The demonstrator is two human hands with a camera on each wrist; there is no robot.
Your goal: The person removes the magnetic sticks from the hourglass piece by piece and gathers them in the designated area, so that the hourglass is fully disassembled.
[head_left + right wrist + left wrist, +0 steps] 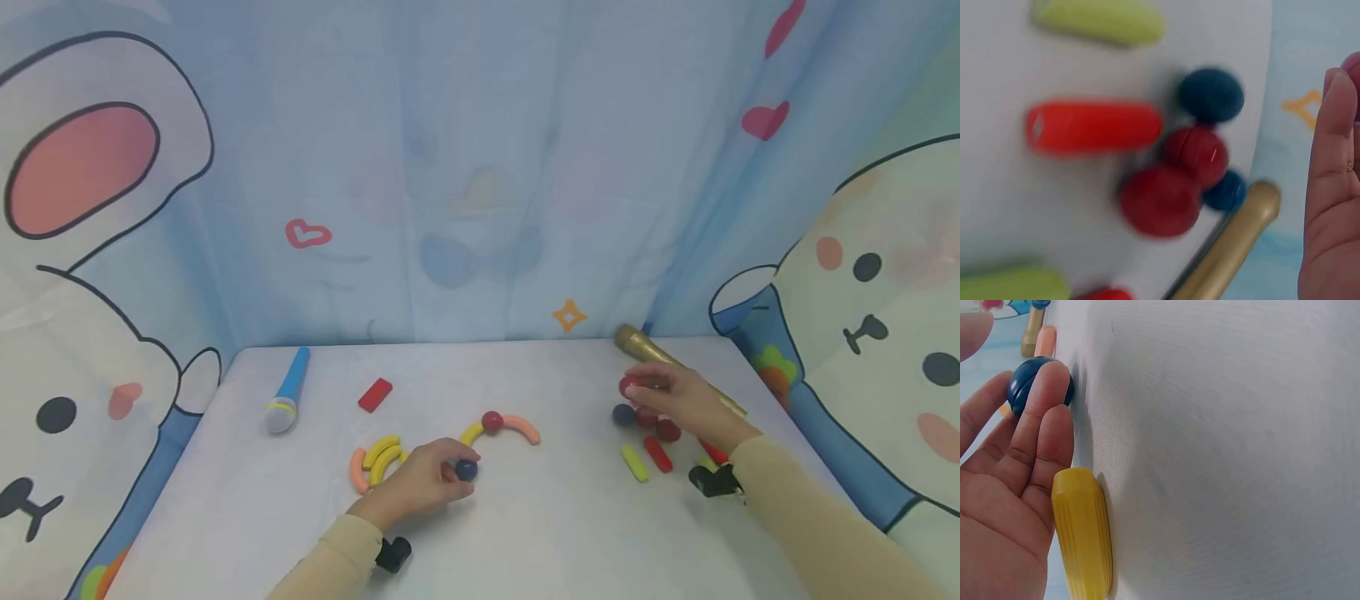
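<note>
My left hand is left of centre, fingers fairly straight, their tips touching a dark blue ball close to the tabletop. In the left wrist view the thumb stands apart from that ball, and a yellow stick lies beside the palm. At the right, my right hand pinches a red ball between thumb and fingers; only its edge shows in the right wrist view. Below it, a blue ball and two red balls cluster on the table. Behind the left hand, a red ball joins a yellow and a pink curved stick.
Curved yellow and pink sticks lie left of my left hand. A red block and a blue toy microphone sit farther left. A gold tapered stick lies at the back right. Red and lime sticks lie below the balls.
</note>
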